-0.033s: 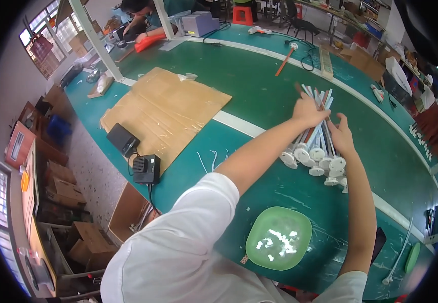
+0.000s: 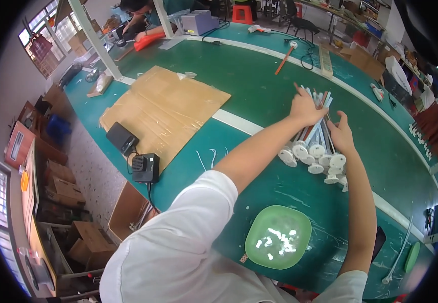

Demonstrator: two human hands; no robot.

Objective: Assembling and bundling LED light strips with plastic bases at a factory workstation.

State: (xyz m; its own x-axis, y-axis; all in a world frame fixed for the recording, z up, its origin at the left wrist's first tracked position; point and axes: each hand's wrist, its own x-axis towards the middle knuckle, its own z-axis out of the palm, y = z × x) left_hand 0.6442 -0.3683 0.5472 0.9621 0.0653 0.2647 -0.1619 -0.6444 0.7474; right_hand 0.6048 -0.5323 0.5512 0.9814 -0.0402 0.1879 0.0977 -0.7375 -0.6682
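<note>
A bundle of thin white and brown rods (image 2: 312,134) with round white disc-like ends slants over the green table in front of me. My left hand (image 2: 307,109) is closed round its upper part, one finger sticking up past the rods. My right hand (image 2: 341,135) rests along the bundle's right side, its visible fingers apart; those behind the rods are hidden. Nearer to me sits a light green square dish (image 2: 278,237) with small shiny white pieces in it.
A flat cardboard sheet (image 2: 173,103) lies on the left, with two black boxes (image 2: 146,167) and a cable at its near corner. Single rods lie far off (image 2: 283,61) and at the right (image 2: 400,255). Another person (image 2: 146,20) works at the far left.
The raised finger of my left hand shows more clearly and has shifted slightly. The bundle, my right hand and the table things stay practically in place.
</note>
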